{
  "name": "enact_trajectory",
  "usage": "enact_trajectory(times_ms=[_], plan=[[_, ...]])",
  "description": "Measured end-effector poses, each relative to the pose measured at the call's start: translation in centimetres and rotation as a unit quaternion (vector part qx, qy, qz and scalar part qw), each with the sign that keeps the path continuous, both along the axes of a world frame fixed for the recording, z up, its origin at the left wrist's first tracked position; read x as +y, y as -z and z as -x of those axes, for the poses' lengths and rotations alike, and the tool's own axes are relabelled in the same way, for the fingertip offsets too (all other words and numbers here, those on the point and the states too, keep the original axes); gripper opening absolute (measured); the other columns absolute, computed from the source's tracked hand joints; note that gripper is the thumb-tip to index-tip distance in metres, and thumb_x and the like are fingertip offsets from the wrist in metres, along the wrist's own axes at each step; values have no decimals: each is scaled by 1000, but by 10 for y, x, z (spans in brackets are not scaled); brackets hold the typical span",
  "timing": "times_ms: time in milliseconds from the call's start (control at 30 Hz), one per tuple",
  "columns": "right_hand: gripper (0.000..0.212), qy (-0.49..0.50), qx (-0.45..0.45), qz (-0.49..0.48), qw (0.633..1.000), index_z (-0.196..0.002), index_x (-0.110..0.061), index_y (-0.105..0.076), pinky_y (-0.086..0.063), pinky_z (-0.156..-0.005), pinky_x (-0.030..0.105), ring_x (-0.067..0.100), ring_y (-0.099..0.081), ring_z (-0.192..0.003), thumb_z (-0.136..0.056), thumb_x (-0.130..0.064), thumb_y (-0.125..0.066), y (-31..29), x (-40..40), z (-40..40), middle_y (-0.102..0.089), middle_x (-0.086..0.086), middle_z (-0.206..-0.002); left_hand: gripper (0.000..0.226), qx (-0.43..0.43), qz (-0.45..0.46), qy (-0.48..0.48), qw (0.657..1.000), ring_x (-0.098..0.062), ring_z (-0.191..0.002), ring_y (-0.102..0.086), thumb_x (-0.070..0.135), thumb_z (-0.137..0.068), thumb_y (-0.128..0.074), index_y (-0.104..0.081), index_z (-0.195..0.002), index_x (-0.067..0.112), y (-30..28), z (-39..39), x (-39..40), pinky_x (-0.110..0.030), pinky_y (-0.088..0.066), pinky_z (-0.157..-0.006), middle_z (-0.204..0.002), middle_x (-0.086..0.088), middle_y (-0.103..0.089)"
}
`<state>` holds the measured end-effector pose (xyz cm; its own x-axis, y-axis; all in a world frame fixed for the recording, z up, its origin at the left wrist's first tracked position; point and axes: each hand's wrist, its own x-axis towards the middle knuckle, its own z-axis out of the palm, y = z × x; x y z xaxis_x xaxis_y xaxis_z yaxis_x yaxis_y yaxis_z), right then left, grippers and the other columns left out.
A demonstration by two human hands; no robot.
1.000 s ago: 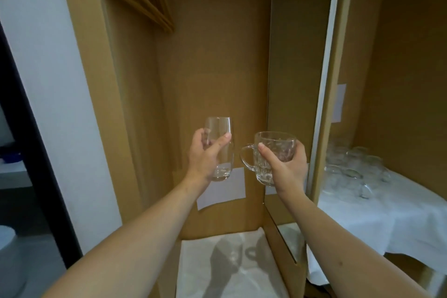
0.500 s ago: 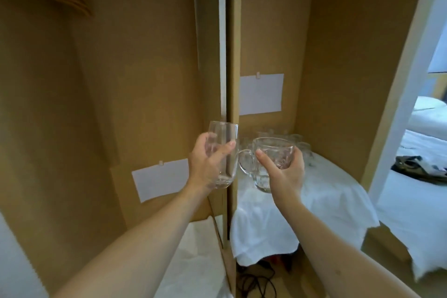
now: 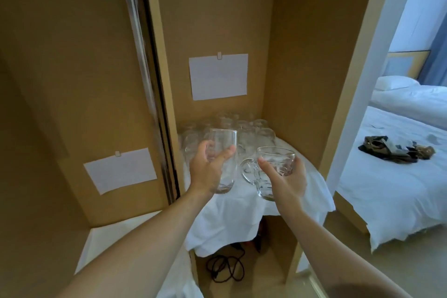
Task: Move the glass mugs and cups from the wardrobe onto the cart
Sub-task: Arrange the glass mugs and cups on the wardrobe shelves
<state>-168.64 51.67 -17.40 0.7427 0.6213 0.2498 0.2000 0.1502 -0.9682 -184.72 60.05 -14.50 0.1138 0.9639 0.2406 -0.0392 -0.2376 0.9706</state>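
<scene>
My left hand grips a tall clear glass cup, upright, thumb across its front. My right hand grips a clear glass mug with its handle pointing left. Both are held side by side over the front of a cart covered with a white cloth. Several more clear glasses and mugs stand crowded at the back of that cloth, partly hidden behind the held cup.
Brown wardrobe panels surround the cart, with a shiny divider edge to the left. White paper sheets are pinned to the panels. A black cable lies on the floor under the cart. A white bed with dark items is right.
The view has swung right from the left wardrobe compartment to the cloth-covered cart. Both hands, still holding the cup and mug, now hover over the cart's front.
</scene>
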Motion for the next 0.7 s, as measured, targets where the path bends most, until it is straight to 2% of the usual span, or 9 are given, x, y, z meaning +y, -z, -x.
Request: enact_trajectory(times_ms=[67,133,200,267,367,567,700], plan=[[73,11,7,1,1000,-115,-38,-58,-54,-96,45,13,-65,-104,-56,-68,-88,6,3,-14,-67,-7,-112,67,10,7,-1,1000,-29,-93,-67,73,-55,-77,-59,-106,33,3,-16,10,-48,-57,-78,-103,-3,-65],[92,22,12,10,1000,-129,-28,-55,-52,-100,48,18,-63,-111,-54,-69,-87,11,9,-30,-66,-3,-120,61,7,11,1,1000,-26,-93,-69,72,-54,-77,-58,-100,37,5,-33,24,-49,-58,-79,-101,1,-67],[101,32,16,16,999,-136,-25,-52,-51,-103,49,20,-62,-116,-53,-70,-88,18,18,-47,-64,-2,-124,56,-3,10,2,1000,-22,-93,-70,71,-55,-78,-59,-97,38,7,-50,41,-49,-60,-81,-99,6,-68],[100,43,10,23,999,-135,-28,-52,-52,-102,47,17,-62,-115,-52,-71,-88,24,32,-65,-65,-7,-123,57,-10,11,7,1000,-22,-95,-68,71,-56,-77,-61,-98,37,9,-67,62,-52,-59,-85,-101,6,-68],[100,50,-19,43,998,-134,-32,-50,-54,-99,44,14,-62,-113,-52,-77,-85,29,53,-86,-63,-11,-121,71,-10,26,5,1000,-27,-102,-67,73,-57,-77,-61,-110,29,10,-88,90,-58,-56,-89,-110,-3,-67],[99,56,-26,67,996,-132,-25,-51,-54,-98,44,18,-62,-111,-52,-71,-87,40,114,-128,-60,-2,-124,65,-21,59,-10,998,-27,-98,-68,75,-51,-78,-57,-98,35,16,-126,147,-58,-56,-87,-104,-1,-67],[86,39,-35,79,995,-121,-26,-51,-54,-86,34,12,-60,-102,-54,-67,-88,50,143,-137,-58,-8,-112,64,-8,71,-18,997,-24,-97,-68,77,-50,-79,-56,-96,38,25,-135,177,-60,-57,-84,-103,2,-67]])
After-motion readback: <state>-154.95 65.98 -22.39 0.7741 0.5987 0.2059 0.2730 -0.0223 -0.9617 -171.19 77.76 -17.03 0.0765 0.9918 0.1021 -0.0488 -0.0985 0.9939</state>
